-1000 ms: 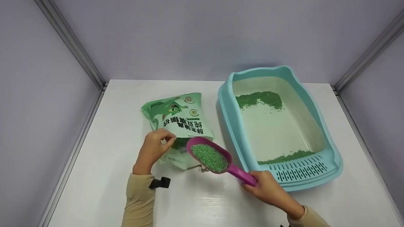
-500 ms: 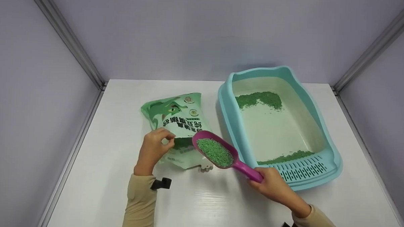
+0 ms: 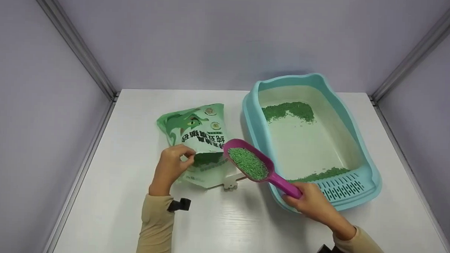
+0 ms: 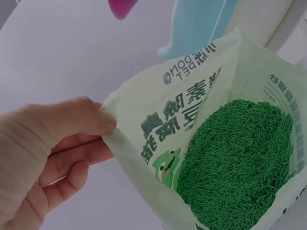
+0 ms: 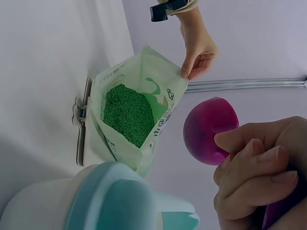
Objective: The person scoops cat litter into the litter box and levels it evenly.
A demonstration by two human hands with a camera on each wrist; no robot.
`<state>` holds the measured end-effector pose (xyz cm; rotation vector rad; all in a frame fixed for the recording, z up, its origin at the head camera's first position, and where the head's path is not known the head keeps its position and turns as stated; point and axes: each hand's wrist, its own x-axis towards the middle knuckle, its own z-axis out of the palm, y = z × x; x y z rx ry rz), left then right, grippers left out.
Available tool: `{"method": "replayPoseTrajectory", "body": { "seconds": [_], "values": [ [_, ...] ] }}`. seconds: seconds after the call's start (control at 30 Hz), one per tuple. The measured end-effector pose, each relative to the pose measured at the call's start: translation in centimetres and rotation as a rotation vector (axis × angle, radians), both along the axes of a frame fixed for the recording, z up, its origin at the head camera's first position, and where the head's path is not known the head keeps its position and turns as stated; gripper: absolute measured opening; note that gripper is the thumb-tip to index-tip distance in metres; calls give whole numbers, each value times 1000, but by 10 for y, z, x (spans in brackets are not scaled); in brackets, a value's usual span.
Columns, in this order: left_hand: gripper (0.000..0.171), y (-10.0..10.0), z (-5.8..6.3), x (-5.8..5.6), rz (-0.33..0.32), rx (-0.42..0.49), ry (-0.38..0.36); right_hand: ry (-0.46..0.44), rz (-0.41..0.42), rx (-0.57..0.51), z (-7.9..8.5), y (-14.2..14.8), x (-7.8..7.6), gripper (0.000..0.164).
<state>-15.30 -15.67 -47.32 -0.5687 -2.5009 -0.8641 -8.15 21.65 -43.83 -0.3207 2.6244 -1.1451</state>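
Note:
My left hand [image 3: 168,168] pinches the rim of an open green cat litter bag [image 3: 199,120] between thumb and fingers. In the left wrist view, green litter pellets [image 4: 240,163] show inside the bag. My right hand [image 3: 314,204] grips the handle of a magenta litter scoop [image 3: 286,186], whose bowl holds a heap of green pellets [image 3: 248,163]. From above, the bowl overlaps the bag's right side and the left wall of a light-blue litter box [image 3: 262,135]. In the right wrist view, the scoop [image 5: 206,136] shows its underside.
Green litter lies in the box along its far end [image 3: 295,109] and near end [image 3: 324,175]. A slotted ledge [image 3: 342,188] forms the box's near side. A pale clip [image 3: 230,183] lies by the bag's near edge. Walls enclose the white table [image 3: 221,231] at the back and sides.
My right hand has carried the loaded scoop rightward, from over the bag's mouth to the box's left side. More of the bag opening and the clip now shows. My left hand has stayed at the rim.

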Motion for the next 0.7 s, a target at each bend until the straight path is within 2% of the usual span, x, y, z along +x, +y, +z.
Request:
{"method": "replayPoseTrajectory", "body": {
  "seconds": [0.4,0.7],
  "values": [
    [7,0,-1,-1,-30,30,-38,-40,-45,54,18,17,-9,15],
    [6,-1,-2,-1,-24,29,-46,-68,-75,67,27,33,-15,20]
  ]
}}
